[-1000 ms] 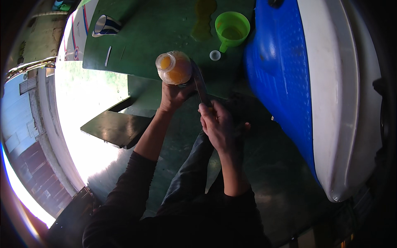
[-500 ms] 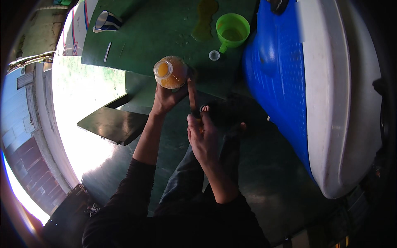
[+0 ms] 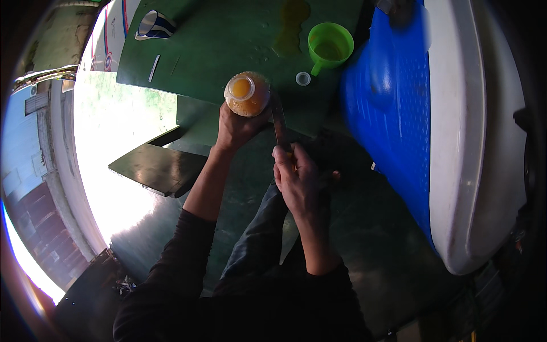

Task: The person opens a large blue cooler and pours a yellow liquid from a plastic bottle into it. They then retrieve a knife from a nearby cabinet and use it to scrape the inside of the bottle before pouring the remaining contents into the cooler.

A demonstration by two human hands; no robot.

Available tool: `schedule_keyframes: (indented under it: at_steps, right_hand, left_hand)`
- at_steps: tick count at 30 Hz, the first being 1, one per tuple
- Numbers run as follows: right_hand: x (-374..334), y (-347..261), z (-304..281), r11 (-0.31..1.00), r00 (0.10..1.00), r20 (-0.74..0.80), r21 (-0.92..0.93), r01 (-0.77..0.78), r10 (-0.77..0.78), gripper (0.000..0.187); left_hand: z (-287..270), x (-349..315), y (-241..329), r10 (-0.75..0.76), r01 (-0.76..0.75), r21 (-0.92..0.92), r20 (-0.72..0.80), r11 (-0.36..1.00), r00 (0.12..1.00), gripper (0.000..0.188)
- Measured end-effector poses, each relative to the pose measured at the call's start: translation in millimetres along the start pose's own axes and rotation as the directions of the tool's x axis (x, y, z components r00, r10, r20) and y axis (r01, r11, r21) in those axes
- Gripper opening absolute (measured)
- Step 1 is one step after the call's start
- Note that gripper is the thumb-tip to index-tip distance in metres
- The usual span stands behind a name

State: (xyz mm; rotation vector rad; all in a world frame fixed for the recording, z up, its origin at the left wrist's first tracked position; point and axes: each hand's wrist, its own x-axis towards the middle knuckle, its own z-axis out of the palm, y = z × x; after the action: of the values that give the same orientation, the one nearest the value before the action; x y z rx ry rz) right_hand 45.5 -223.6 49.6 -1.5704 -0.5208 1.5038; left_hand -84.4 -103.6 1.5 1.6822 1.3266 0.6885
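Observation:
My left hand [image 3: 233, 131] is wrapped round an uncapped clear bottle [image 3: 258, 102] with orange liquid inside. Its round mouth faces up toward me, at the near edge of the green table [image 3: 211, 62]. Closed round a handle that shows a bit of orange, my right hand [image 3: 297, 178] grips a knife [image 3: 279, 124]. The blade points away from me, close along the bottle's right side; whether it touches is hard to tell. Beyond them on the table lies a small white cap [image 3: 303, 78], beside a bright green jug [image 3: 330, 48] with a handle.
A blue-and-white cup [image 3: 154, 25] lies tipped at the far left, near a thin white strip [image 3: 154, 68]. Yellowish liquid [image 3: 292, 28] is spilled beside the jug. On the right stands a large blue and white plastic body [image 3: 393, 108]. A dark flat panel [image 3: 159, 168] juts out at left.
The whole view has shifted slightly. My right hand and the knife have moved a little to the right relative to the bottle. Both grips stay the same.

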Motion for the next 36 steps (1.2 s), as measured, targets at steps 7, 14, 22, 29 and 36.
schedule_keyframes:
  at_steps: [7, 14, 22, 29, 36]
  right_hand:
    - [8, -22, -21, 1.000, 0.987, 0.161, 0.014, -0.023, 0.021, 0.022]
    - [-17, -3, 26, 0.994, 0.997, 0.013, 0.079, -0.071, 0.070, 0.022]
    - [-17, -8, 40, 0.991, 0.995, -0.043, 0.108, -0.083, 0.088, 0.025]
    - [10, -32, -3, 0.999, 0.992, 0.122, -0.002, -0.032, 0.032, 0.028]
    - [27, -61, -41, 0.978, 0.942, 0.306, -0.192, -0.084, 0.141, 0.024]
  left_hand:
    - [-37, 30, -11, 0.161, -0.136, -0.105, 0.300, 0.985, 0.940, 0.053]
    - [-17, -2, -16, -0.005, 0.017, -0.226, 0.054, 0.974, 0.999, 0.074]
    - [20, -5, 10, -0.077, 0.042, -0.117, -0.317, 0.992, 0.945, 0.029]
    - [-25, 17, -8, -0.040, 0.052, -0.117, 0.098, 0.992, 0.994, 0.037]
    - [-41, 26, -28, 0.117, -0.053, -0.269, 0.230, 0.962, 0.966, 0.059]
